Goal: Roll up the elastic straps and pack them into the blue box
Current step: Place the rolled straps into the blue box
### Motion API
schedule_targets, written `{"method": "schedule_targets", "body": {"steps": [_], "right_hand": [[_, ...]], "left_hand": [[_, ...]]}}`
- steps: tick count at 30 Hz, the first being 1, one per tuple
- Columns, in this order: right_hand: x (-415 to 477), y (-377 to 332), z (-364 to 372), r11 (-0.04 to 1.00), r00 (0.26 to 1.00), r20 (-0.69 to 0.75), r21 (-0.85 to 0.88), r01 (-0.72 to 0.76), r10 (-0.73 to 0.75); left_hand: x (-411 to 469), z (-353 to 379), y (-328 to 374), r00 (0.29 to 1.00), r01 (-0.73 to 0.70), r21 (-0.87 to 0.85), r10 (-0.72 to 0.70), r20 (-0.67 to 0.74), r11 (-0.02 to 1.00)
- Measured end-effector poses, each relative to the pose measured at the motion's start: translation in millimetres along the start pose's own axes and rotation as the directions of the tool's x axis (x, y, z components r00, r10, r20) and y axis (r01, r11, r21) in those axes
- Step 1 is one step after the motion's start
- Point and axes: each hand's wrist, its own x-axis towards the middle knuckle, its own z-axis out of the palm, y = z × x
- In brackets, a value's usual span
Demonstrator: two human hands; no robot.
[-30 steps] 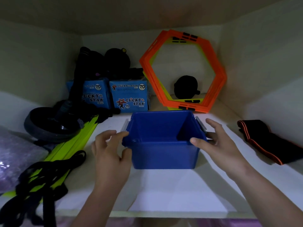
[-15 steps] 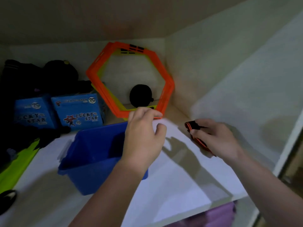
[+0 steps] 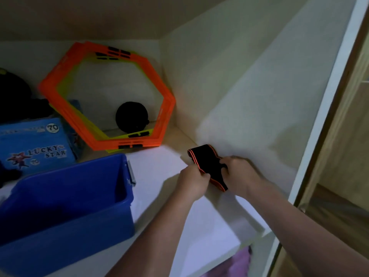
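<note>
A black elastic strap with orange edges (image 3: 203, 156) lies on the white shelf against the right wall. My left hand (image 3: 192, 181) grips its near left edge and my right hand (image 3: 239, 174) grips its right side; the strap's middle is partly hidden between my fingers. The blue box (image 3: 65, 222) stands open and empty at the lower left, well apart from both hands.
Orange and yellow hexagon frames (image 3: 163, 116) lean on the back wall with a black round object (image 3: 131, 116) behind them. A blue Lucky Star carton (image 3: 34, 144) sits behind the box. The shelf's front edge (image 3: 229, 252) runs below my arms; a cabinet side panel (image 3: 323, 108) stands at the right.
My view swung right. Both hands left the blue box; my right hand reached the strap first, then my left hand crossed over and took hold of it too.
</note>
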Motion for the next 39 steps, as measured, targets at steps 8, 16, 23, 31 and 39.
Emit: {"method": "schedule_targets", "body": {"steps": [8,16,23,31,39], "right_hand": [[9.0,7.3,16.9,0.997,0.999,0.05,-0.079,-0.008,0.012],[7.2,9.2,23.7,0.998,0.997,0.057,-0.029,-0.058,0.059],[-5.6,10.8,19.7,0.99,0.996,0.022,0.113,-0.083,0.081],[-11.2,15.8,19.4,0.945,0.997,0.042,0.319,-0.068,0.057],[-14.2,10.4,16.9,0.67,0.987,-0.052,0.739,-0.062,0.149]], "left_hand": [[31.0,25.9,3.0,0.97,0.244,-0.47,-0.221,0.106,0.848],[33.0,26.2,5.1,0.922,0.387,-0.719,-0.238,0.306,0.577],[33.4,26.4,4.3,0.918,0.388,-0.589,-0.236,0.32,0.709],[22.4,32.3,1.3,1.0,0.019,-0.266,-0.012,0.027,0.964],[11.7,28.4,-3.5,0.997,-0.04,-0.54,0.0,-0.073,0.841]]}}
